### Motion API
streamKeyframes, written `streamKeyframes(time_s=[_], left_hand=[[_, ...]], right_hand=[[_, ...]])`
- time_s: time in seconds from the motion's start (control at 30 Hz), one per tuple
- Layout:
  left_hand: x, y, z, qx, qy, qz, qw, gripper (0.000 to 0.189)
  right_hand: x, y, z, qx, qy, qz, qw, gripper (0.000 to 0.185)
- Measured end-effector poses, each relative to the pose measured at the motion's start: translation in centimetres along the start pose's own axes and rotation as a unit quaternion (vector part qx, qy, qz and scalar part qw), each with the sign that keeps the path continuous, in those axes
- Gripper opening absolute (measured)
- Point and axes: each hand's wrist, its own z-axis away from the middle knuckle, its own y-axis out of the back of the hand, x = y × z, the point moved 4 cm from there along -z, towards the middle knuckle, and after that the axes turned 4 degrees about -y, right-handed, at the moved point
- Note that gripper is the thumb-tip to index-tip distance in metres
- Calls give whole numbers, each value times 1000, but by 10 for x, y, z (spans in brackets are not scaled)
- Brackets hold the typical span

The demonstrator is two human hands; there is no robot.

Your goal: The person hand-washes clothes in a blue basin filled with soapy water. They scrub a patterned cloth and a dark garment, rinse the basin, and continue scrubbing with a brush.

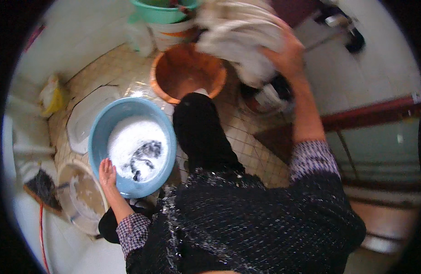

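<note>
My left hand [108, 173] is at the lower left rim of a blue plastic basin [94, 120], its fingers apart and nothing in them. White foam [128, 137] covers what the basin holds, and a dark wet patch, perhaps cloth, shows through it. Up at the right, my right hand [287, 56] grips a bundle of light-coloured cloth [241, 41], blurred by motion. This cloth hangs over the right side of an orange-brown basin [188, 72], whose visible inside holds no cloth.
A green basin [162, 13] stands on a white bucket [172, 36] at the top. A white squat toilet pan [81, 116] is set in the tiled floor left of the blue basin. Lower left are a beige tub [102, 200] with cloudy water and a brush [44, 188]. Another bucket [265, 99] stands at right.
</note>
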Motion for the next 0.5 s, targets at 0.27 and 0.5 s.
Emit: streamKeyframes(time_s=[0.27,0.5], left_hand=[[-30,10,8,33,30,-1,999,39],[-19,-9,34,18,0,-34,999,41]], right_hand=[[232,-7,136,-146,-253,289,912,84],[279,-29,139,-236,-293,417,827,70]])
